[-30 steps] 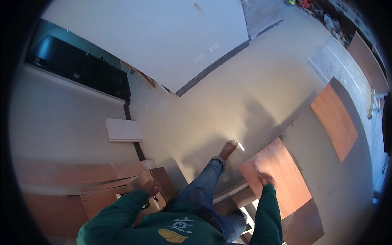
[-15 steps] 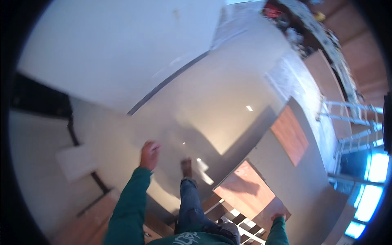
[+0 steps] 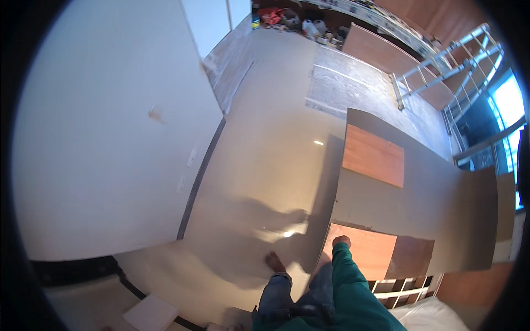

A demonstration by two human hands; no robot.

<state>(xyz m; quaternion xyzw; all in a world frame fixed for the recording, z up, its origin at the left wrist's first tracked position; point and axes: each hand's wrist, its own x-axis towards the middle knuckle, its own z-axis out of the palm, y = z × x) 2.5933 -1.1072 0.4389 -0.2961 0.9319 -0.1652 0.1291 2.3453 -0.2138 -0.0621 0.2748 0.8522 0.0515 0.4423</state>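
Note:
My right hand [image 3: 342, 240] is closed in a fist at the far left part of an orange-brown wooden panel [image 3: 369, 251]. Whether anything is inside the fingers is hidden. A darker brown piece [image 3: 409, 257] adjoins that panel on the right. Both lie on the near side of a large grey sheet [image 3: 430, 207], which forms a raised work surface. Farther along the sheet is a second orange-brown panel [image 3: 374, 155]. My left hand cannot be made out; only a small blurred skin-toned patch shows at the lower edge.
A tall white panel [image 3: 110, 132] stands at the left. My bare foot [image 3: 274, 262] is on the glossy floor [image 3: 259, 165]. A metal ladder [image 3: 436, 83] stands at the far right near a window [image 3: 508, 102]. Bags and containers [image 3: 314, 27] clutter the far end. A white framework [image 3: 403, 291] is under the sheet.
The view has turned, so the panels appear rotated. My right hand has moved from the darker right-hand end of the near panel to its left part. My left hand has left the clear view.

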